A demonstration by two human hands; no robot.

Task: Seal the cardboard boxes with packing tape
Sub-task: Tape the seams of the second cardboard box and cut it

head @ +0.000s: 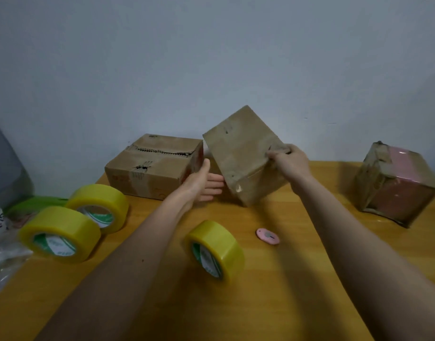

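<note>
Head view, three boxes (243, 153) (one tilted), three tape rolls (215, 251)

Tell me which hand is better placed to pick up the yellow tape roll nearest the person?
Probably the left hand: it is open and free, while the right hand grips the tilted brown cardboard box. The yellow tape roll stands between both forearms.

Two bare forearms, no sleeves in sight up to the picture's lower edge. No watch, bracelet or ring visible on either wrist. No gloves on left hand (204, 185) or right hand (289, 161). Small dark speck on left forearm.
</note>
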